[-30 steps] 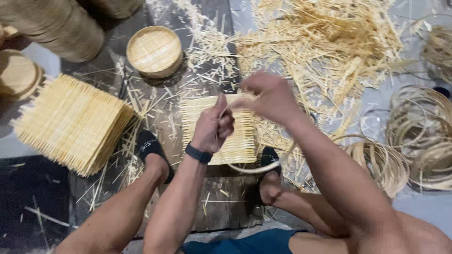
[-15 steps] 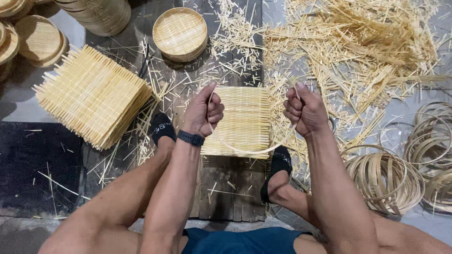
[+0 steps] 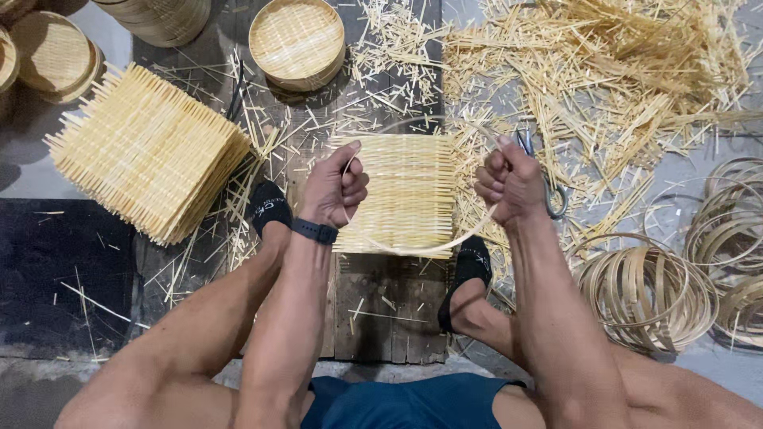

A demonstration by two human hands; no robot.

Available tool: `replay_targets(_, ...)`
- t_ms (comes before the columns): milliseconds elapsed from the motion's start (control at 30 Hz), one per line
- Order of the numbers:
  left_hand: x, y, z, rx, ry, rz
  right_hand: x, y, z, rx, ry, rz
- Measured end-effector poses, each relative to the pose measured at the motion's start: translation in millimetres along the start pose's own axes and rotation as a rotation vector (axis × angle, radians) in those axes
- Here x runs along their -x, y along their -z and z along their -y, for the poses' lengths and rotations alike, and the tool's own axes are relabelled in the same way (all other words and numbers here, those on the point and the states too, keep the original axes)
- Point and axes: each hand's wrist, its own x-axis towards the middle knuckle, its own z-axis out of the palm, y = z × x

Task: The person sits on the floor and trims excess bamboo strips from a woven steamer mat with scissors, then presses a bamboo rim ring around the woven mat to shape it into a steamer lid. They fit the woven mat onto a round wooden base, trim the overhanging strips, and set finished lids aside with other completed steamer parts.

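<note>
Bamboo hoop (image 3: pixel 413 250) (thin) in left hand (image 3: pixel 334 191), right hand (image 3: pixel 511 181), both fisted.

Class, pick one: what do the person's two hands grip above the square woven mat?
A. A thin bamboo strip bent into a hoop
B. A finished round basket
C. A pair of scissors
A: the left hand and right hand each close on the thin bamboo hoop curving over the square woven mat.

Grey floor (image 3: pixel 48 179), dark wooden boards (image 3: pixel 389 310)

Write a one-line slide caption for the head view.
Both hands, left hand and right hand, hold a thin hoop over a woven mat.
</note>
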Motion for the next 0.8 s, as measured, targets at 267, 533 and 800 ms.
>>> replay_targets(267,-2,15,18,0.269,-0.081,0.027,5,-13,-1,0.200,-0.051,0.049)
replay_targets(533,-9,33,37,0.265,-0.269,-0.190,-5,0,-23,0.536,0.039,-0.074)
replay_targets(800,-49,128,75,-1.045,-0.608,-0.608,-51,44,-110,1.118,0.218,-0.302)
